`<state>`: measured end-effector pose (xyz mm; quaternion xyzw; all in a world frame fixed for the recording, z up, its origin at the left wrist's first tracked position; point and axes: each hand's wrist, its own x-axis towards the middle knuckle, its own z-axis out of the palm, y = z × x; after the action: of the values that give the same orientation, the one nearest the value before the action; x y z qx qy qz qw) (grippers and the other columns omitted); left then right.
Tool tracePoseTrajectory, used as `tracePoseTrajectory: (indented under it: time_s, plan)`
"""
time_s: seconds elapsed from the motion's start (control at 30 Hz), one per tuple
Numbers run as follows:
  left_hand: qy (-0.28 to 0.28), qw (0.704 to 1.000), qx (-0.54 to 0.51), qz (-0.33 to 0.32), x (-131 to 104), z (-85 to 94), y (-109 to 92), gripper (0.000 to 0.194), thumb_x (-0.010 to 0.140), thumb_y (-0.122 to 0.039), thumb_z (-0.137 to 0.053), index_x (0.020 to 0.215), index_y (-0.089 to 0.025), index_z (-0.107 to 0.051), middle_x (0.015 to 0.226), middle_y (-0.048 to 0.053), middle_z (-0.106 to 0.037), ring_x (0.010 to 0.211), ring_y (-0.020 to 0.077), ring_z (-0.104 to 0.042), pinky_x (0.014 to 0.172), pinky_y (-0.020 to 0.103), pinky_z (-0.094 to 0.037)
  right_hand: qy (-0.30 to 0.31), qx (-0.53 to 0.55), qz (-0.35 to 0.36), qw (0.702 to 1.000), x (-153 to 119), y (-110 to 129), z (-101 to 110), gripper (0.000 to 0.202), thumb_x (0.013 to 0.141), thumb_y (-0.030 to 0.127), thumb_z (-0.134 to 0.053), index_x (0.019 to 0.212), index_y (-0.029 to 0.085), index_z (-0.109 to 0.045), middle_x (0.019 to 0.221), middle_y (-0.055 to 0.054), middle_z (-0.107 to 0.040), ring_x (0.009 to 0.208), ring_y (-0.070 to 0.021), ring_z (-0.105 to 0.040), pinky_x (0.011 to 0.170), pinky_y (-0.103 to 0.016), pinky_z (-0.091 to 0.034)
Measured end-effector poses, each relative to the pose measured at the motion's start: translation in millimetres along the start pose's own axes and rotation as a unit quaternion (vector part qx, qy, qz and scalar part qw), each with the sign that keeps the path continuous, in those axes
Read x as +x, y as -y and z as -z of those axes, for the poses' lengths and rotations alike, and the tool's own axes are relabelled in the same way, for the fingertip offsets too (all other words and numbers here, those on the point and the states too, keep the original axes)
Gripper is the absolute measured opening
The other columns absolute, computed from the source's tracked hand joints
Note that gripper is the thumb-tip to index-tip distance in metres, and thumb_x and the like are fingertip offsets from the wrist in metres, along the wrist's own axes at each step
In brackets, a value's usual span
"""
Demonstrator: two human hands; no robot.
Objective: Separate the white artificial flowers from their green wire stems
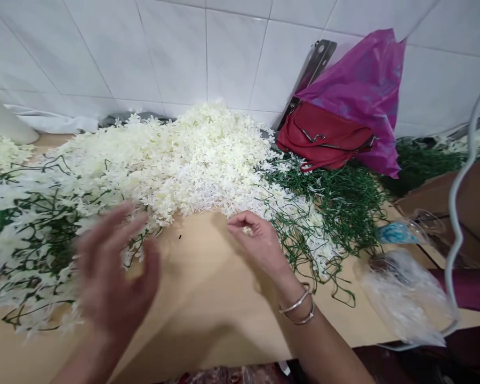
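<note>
My left hand [116, 272] is blurred by motion, its fingers apart and nothing visible in it. It hovers by white artificial flowers on green stems [56, 229] at the left. My right hand [258, 240] has thumb and forefinger pinched together in front of a big heap of loose white artificial blossoms [208, 149]. A small pale bit shows inside the curl of its fingers; what the fingertips hold, if anything, I cannot make out. Just right of this hand lies a tangle of bare green plastic stems [336, 202].
A red handbag [324, 133] and a purple plastic bag [368, 90] lean near the tiled wall behind the heap. At right are a clear plastic bag [408, 298], a white cable [456, 213] and a cardboard box [444, 197]. The wooden table [192, 272] ends close to my body.
</note>
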<state>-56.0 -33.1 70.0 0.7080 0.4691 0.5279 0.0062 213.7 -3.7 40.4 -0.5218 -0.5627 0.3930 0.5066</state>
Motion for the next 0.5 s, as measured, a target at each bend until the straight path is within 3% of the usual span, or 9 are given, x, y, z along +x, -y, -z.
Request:
tracePoseTrajectory:
  time_s: [0.1, 0.17, 0.27, 0.33, 0.4, 0.5]
  plan:
    - [0.15, 0.986, -0.041, -0.064, -12.0, -63.2, -9.3, 0.044, 0.097, -0.01, -0.062, 0.136, -0.028, -0.06, 0.133, 0.008, -0.068, 0.128, 0.0241, -0.064, 0.115, 0.042, -0.05, -0.114, -0.198, 0.058, 0.972, 16.4, 7.4, 22.3, 0.006, 0.092, 0.025, -0.07, 0.096, 0.022, -0.072, 0.096, -0.006, -0.069, 0.086, -0.0229, -0.063, 0.083, -0.038, -0.05]
    - [0.237, 0.966, -0.09, -0.051, -20.8, -87.6, -7.1, 0.037, 0.101, -0.011, -0.053, 0.135, -0.025, -0.059, 0.132, 0.01, -0.068, 0.126, 0.0219, -0.066, 0.111, 0.038, -0.053, -0.13, -0.34, 0.089, 0.927, 32.2, 7.2, 34.1, 0.013, 0.091, 0.022, -0.069, 0.104, 0.021, -0.073, 0.104, -0.01, -0.067, 0.094, -0.0274, -0.061, 0.088, -0.043, -0.049]
    - [0.284, 0.948, -0.139, -0.027, -33.2, -98.5, 1.9, 0.033, 0.103, -0.012, -0.049, 0.133, -0.023, -0.059, 0.133, 0.012, -0.067, 0.127, 0.0216, -0.065, 0.108, 0.038, -0.055, -0.096, -0.501, 0.095, 0.855, 55.6, -0.7, 43.1, 0.007, 0.087, 0.016, -0.071, 0.093, 0.018, -0.076, 0.105, -0.015, -0.068, 0.103, -0.0337, -0.056, 0.092, -0.047, -0.045]
    - [0.276, 0.949, -0.154, -0.012, -37.5, -97.8, 7.2, 0.033, 0.103, -0.013, -0.049, 0.132, -0.023, -0.059, 0.133, 0.012, -0.067, 0.127, 0.0217, -0.065, 0.107, 0.038, -0.056, -0.069, -0.542, 0.068, 0.835, 66.3, -6.6, 46.6, 0.01, 0.088, 0.014, -0.069, 0.083, 0.018, -0.076, 0.098, -0.014, -0.07, 0.099, -0.0328, -0.056, 0.089, -0.046, -0.044]
    - [0.256, 0.952, -0.165, 0.009, -38.1, -96.5, 10.1, 0.031, 0.103, -0.013, -0.05, 0.13, -0.023, -0.061, 0.13, 0.011, -0.068, 0.125, 0.0216, -0.066, 0.106, 0.037, -0.056, -0.073, -0.536, 0.072, 0.838, 71.4, -7.7, 52.1, 0.01, 0.089, 0.015, -0.069, 0.082, 0.019, -0.076, 0.097, -0.013, -0.072, 0.097, -0.0309, -0.057, 0.09, -0.046, -0.044]
    - [0.226, 0.956, -0.179, 0.061, -35.4, -96.7, 11.2, 0.026, 0.102, -0.015, -0.054, 0.124, -0.022, -0.065, 0.123, 0.01, -0.072, 0.118, 0.021, -0.069, 0.1, 0.035, -0.058, -0.13, -0.475, 0.121, 0.862, 70.6, 7.1, 65.3, 0.003, 0.086, 0.019, -0.074, 0.085, 0.021, -0.076, 0.099, -0.01, -0.075, 0.098, -0.0304, -0.061, 0.093, -0.046, -0.045]
